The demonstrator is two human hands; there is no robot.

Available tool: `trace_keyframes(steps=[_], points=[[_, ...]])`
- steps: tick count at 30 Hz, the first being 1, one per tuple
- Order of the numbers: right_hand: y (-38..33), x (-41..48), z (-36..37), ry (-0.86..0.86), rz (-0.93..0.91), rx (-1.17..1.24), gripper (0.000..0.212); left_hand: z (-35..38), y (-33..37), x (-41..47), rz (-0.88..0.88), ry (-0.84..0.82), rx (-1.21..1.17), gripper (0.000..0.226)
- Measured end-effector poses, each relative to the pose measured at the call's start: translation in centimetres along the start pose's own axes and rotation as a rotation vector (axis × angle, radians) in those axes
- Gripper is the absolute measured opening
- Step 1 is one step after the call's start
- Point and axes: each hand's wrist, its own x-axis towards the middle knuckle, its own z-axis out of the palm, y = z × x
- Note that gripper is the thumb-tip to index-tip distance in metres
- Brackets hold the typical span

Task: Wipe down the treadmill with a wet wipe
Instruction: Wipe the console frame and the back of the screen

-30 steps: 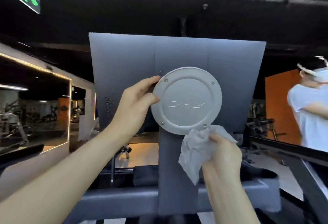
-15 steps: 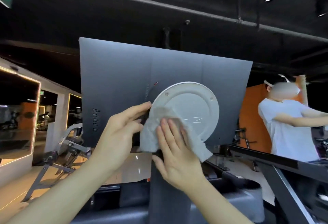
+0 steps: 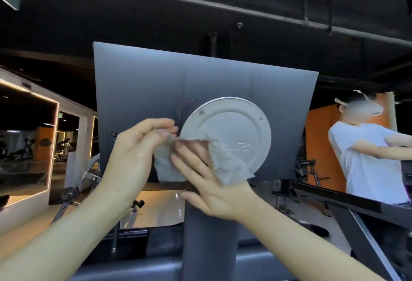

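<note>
Since 0.5 s ago the right hand (image 3: pixel 207 182) has slid toward the left rim of the round disc (image 3: pixel 236 124). The left hand (image 3: pixel 136 153), then open beside that rim, now pinches the wet wipe (image 3: pixel 229 162) with curled fingers. The right hand lies flat, fingers straight, pressing the wipe on the disc's lower left. The wipe is white and crumpled, with 1 flap hanging left of the disc against the grey treadmill console (image 3: pixel 145 91).
</note>
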Motion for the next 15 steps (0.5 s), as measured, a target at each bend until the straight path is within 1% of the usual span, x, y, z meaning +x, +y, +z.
trace_keyframes(steps=[1,3,4,5,7,9,10,13,14,15], points=[[0.5,0.1,-0.5,0.023,-0.02,0.069,0.061,0.1,0.2,-0.1,0.005,-0.004,0.041,0.022],[1.2,1.7,-1.5,0.158,-0.059,0.151,0.037,0.6,0.3,-0.3,0.033,-0.018,0.118,0.013],[1.4,2.9,-1.9,0.244,-0.044,0.132,0.025,0.9,0.3,-0.4,0.049,-0.003,0.14,0.011],[1.6,4.4,-2.3,0.336,0.008,0.082,0.019,1.2,0.4,-0.4,0.067,0.026,0.154,0.009],[2.3,6.7,-3.1,0.465,0.146,0.011,0.021,1.6,0.4,0.0,0.082,0.108,0.19,0.012],[3.5,7.4,-3.3,0.484,0.233,-0.025,0.023,1.9,0.6,0.5,0.052,0.157,0.181,0.012],[4.0,7.2,-3.3,0.463,0.269,-0.032,0.027,1.9,0.7,0.9,0.038,0.165,0.161,0.012],[5.4,5.4,-3.2,0.331,0.358,-0.096,0.065,2.5,1.0,1.3,0.01,0.162,0.126,0.012],[5.7,4.6,-3.0,0.289,0.395,-0.135,0.071,2.7,0.9,1.4,-0.001,0.166,0.118,0.011],[5.7,3.8,-2.8,0.263,0.454,-0.16,0.072,2.7,0.7,1.4,-0.014,0.17,0.115,0.011]])
